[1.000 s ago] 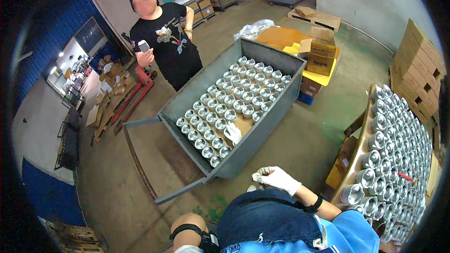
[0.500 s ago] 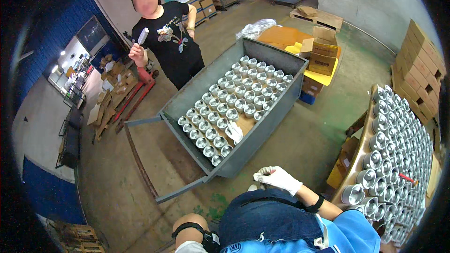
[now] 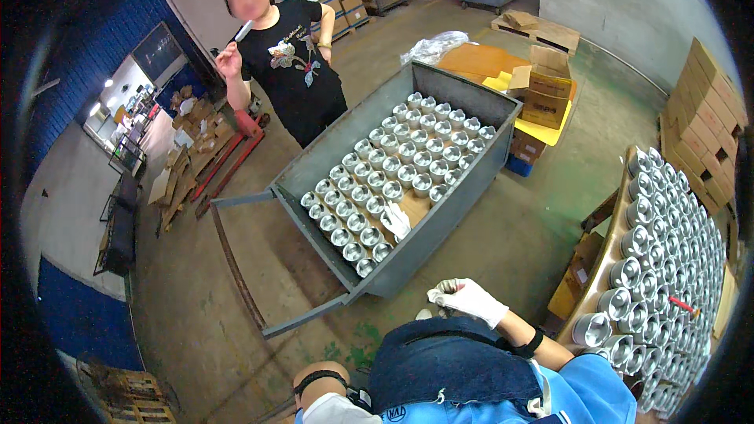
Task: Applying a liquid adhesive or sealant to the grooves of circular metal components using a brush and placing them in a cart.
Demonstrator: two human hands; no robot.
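Observation:
My right hand [image 3: 473, 301], in a white glove, is held in front of my dark blue apron [image 3: 452, 361]. Its fingers are curled together; whatever they hold, if anything, is hidden. At the lower edge, my white-gloved left hand [image 3: 339, 410] is bent back beside my body, its fingers out of sight. Beyond my hands stands a grey metal cart [image 3: 463, 216] holding rows of silver cup-shaped metal parts [image 3: 390, 190], which look like pistons. A pair of white gloves [image 3: 397, 221] lies on the brown sheet inside, by the near wall. Neither hand touches the cart.
A table [image 3: 585, 298] at right carries many similar parts and a red-handled tool [image 3: 683, 305]. Across the cart a person in black [image 3: 292, 71] holds a small pale bar [image 3: 244, 31]. Open cardboard box [image 3: 546, 98], stacked cartons [image 3: 699, 110] and red pallet jack [image 3: 245, 137] stand around.
The person across the cart has raised the pale bar toward their head. My left arm has shifted slightly, with more white glove showing. My right hand has hardly changed.

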